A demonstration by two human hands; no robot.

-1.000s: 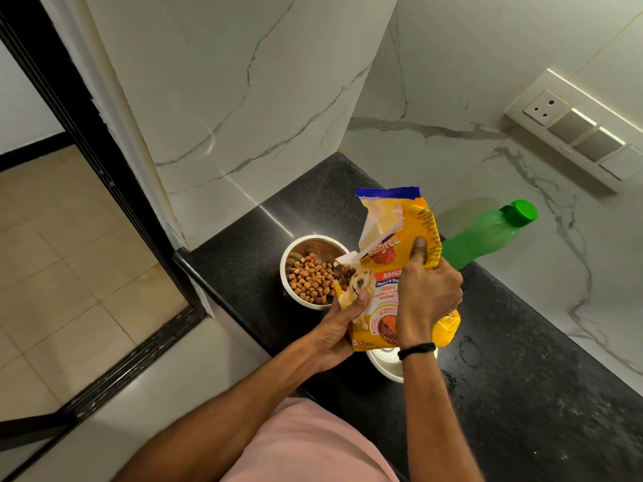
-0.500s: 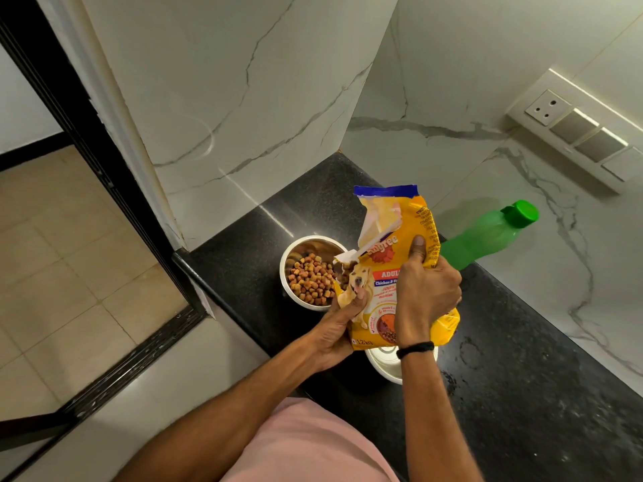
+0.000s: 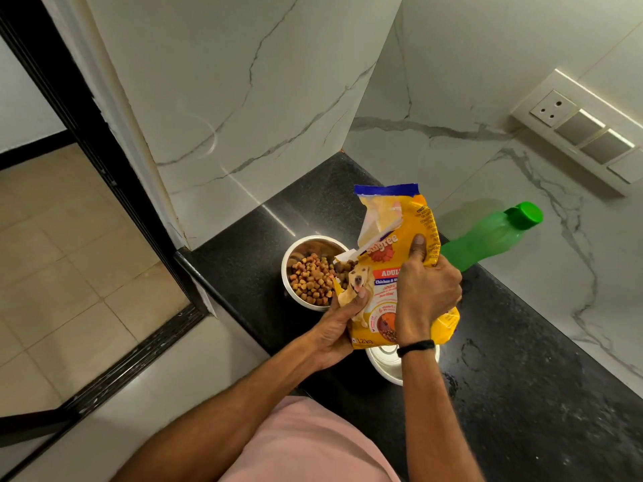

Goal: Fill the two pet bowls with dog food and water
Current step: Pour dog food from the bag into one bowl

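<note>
A yellow dog food bag (image 3: 389, 269) is tilted over a steel bowl (image 3: 295, 252) that holds brown kibble (image 3: 311, 280). My left hand (image 3: 339, 325) grips the bag's lower left corner, thumb on the dog picture. My right hand (image 3: 426, 293) grips the bag's right side, thumb pressed on its front. The bag's torn corner sits at the bowl's right rim with kibble at the opening. A second bowl (image 3: 386, 365), white-looking, shows partly below the bag and my right wrist. A green water bottle (image 3: 487, 238) with its cap on stands behind the bag.
Everything sits on a black granite counter (image 3: 522, 377) in a corner of white marble walls. The counter's left edge drops to a tiled floor (image 3: 69, 273) by a black door frame. A switch panel (image 3: 584, 130) is on the right wall.
Both hands keep their grip on the bag, which has stayed tilted at the bowl. The kibble pile looks about the same.
</note>
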